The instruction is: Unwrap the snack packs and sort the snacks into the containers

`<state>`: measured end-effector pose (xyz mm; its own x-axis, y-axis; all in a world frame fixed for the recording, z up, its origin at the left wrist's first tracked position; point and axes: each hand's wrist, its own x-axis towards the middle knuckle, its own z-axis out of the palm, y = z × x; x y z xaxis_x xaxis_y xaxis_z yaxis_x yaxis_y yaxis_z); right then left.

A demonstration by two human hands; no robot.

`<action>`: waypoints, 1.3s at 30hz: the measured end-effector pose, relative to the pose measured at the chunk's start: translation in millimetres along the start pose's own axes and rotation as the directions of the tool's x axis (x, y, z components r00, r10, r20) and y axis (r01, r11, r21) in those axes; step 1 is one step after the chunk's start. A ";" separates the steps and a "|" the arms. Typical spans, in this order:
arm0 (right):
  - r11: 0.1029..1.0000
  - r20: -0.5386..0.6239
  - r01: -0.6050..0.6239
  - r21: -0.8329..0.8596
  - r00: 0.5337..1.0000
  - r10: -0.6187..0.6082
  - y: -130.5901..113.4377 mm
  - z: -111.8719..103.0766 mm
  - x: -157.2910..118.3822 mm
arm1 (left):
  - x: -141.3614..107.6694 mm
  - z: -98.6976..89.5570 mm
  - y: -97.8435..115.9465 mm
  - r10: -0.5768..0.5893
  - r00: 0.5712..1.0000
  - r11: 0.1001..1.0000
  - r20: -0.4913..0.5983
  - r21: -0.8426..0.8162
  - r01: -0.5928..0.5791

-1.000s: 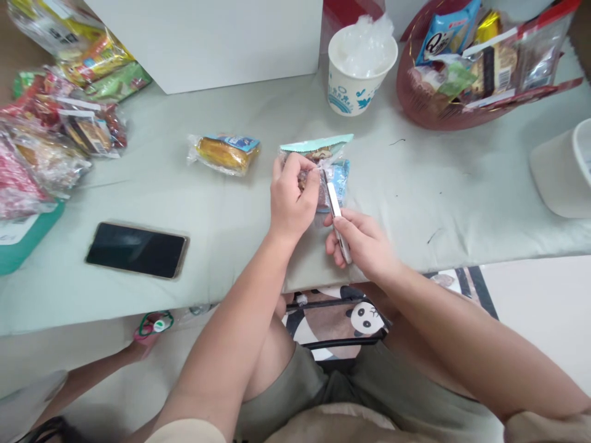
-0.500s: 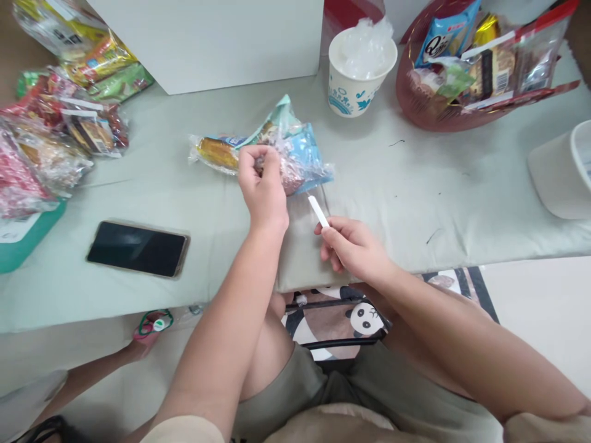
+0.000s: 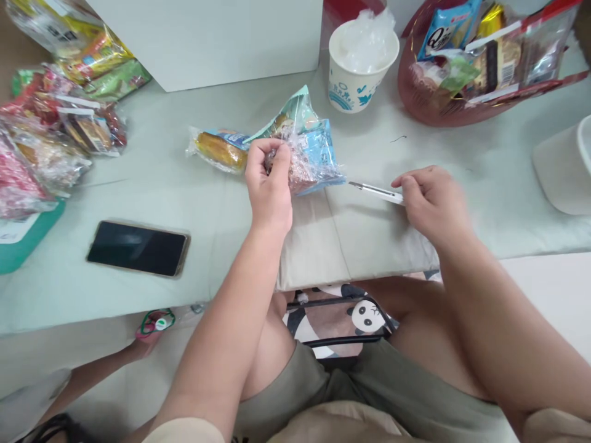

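My left hand (image 3: 270, 184) pinches the gathered clear plastic of a packet of snacks (image 3: 318, 151) on the cloth-covered table (image 3: 194, 197). Light blue, mint green and reddish wrappers show in that packet. Beside it on the left lies a wrapped golden-brown snack (image 3: 219, 149). To the right, my right hand (image 3: 429, 203) grips a white utility knife (image 3: 378, 192); its metal tip points left, toward the packet's lower right corner, with a small gap between them.
A phone (image 3: 138, 248) lies at the left, with piled snack packets (image 3: 87, 126) behind it. At the back stand a white box (image 3: 207, 37) and a paper cup (image 3: 351, 89) stuffed with plastic. Farther right are a red basket (image 3: 410, 92) of snacks and a white container (image 3: 561, 166). Another person's foot (image 3: 150, 332) shows lower left.
My right hand has swung right and up with the knife, whose metal tip now shows. My left hand and the packet have shifted slightly right.
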<state>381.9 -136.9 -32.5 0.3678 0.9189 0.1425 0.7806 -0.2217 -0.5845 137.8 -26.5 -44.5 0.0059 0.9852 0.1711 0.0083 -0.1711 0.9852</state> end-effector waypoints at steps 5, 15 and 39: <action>0.989 -0.203 -0.073 -0.126 0.978 0.046 37.2 -2.4 17.8 | 0.7 2.0 -6.7 -0.117 0.993 0.989 0.032 -0.089 0.120; 0.914 -0.139 0.395 0.091 0.914 -0.381 -30.2 9.7 -9.8 | -10.6 16.2 -2.6 -0.274 0.943 0.930 0.187 -0.200 0.310; 0.696 0.223 0.688 0.203 0.660 -0.717 -44.0 0.4 -29.0 | -5.9 3.2 -4.3 -0.237 0.894 0.932 0.380 -0.169 0.319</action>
<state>336.7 -153.7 -11.2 -0.4303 0.8383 0.3349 0.6939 0.5445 -0.4713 140.8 -31.6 -49.8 0.3830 0.9199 -0.0845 -0.1594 0.1559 0.9748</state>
